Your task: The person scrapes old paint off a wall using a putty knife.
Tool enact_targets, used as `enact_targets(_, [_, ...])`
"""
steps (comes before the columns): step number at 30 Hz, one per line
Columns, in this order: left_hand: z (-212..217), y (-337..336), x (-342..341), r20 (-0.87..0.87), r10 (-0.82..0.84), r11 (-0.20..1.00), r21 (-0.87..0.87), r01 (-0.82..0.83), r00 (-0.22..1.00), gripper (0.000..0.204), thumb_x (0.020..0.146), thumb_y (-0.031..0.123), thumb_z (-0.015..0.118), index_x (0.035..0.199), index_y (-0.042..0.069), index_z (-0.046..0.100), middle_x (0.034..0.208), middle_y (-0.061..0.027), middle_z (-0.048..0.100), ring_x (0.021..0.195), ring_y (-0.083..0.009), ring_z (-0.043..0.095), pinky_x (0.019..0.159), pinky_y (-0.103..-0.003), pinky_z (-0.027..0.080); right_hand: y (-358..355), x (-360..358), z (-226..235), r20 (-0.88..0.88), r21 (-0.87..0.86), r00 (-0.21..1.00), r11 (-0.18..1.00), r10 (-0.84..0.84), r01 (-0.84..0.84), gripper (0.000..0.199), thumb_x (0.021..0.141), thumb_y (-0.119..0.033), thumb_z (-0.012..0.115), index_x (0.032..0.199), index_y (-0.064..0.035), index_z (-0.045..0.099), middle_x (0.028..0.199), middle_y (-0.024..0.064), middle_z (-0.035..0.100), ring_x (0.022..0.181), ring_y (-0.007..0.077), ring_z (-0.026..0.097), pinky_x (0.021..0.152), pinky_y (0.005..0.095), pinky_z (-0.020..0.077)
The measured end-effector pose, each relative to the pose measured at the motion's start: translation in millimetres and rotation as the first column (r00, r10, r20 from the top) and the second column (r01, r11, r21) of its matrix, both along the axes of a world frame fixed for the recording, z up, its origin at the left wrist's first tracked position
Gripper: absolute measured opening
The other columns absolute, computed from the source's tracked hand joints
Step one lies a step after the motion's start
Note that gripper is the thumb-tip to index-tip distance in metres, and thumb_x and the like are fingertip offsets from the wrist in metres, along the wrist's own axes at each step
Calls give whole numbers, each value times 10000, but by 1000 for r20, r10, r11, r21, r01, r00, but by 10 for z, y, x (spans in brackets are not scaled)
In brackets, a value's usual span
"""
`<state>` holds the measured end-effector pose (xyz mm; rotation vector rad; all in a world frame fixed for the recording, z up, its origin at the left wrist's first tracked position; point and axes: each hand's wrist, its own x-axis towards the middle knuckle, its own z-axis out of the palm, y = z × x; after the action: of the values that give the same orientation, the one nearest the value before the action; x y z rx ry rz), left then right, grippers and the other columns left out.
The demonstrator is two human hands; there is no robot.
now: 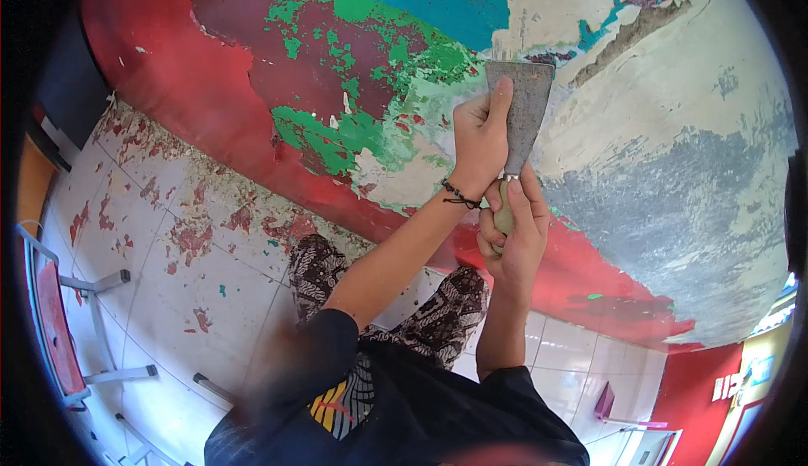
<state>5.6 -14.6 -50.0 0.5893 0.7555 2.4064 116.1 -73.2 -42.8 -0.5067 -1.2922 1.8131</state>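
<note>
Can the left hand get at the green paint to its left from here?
Probably yes: nothing visible stands between the left hand and the green paint, though that hand seems to be braced against the scraper.

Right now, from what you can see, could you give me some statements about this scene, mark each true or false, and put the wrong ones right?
1. The right hand grips the scraper by its handle. True.
2. The left hand hangs well away from the scraper. False: the left hand is at the blade, its thumb laid over it.
3. Red flakes lie on the floor. True.
4. The bracelet is on the right wrist. False: the bracelet is on the left wrist.
5. The wall is one plain colour. False: the wall shows red, green, blue and pale patches.
</note>
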Motion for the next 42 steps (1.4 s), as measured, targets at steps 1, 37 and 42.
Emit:
enact_targets(1, [-30,67,-29,-40,48,999,-12,-49,998,507,952,382,538,573,46,530,555,60,468,522,-26,332,444,-249,255,8,-33,47,-1,6,1000,1000,16,-16,384,967,-121,452,1347,-86,408,753,72,467,383,44,284,294,173,186])
enact_targets(37, [77,-83,24,36,6,999,35,-7,999,512,955,382,529,583,33,488,558,59,440,540,-36,337,454,-258,264,-104,-54,8,-64,-55,998,998,-5,2,398,969,-112,430,1361,-56,390,787,72,464,392,33,261,299,167,169])
enact_targets(42, [244,-114,-154,-65,48,998,50,-45,997,499,949,376,541,595,28,499,569,53,459,542,-37,355,458,-256,275,-149,-167,207,-65,-7,998,1000,9,-10,416,970,-118,425,1380,-64,373,788,65,459,397,30,265,298,169,174])
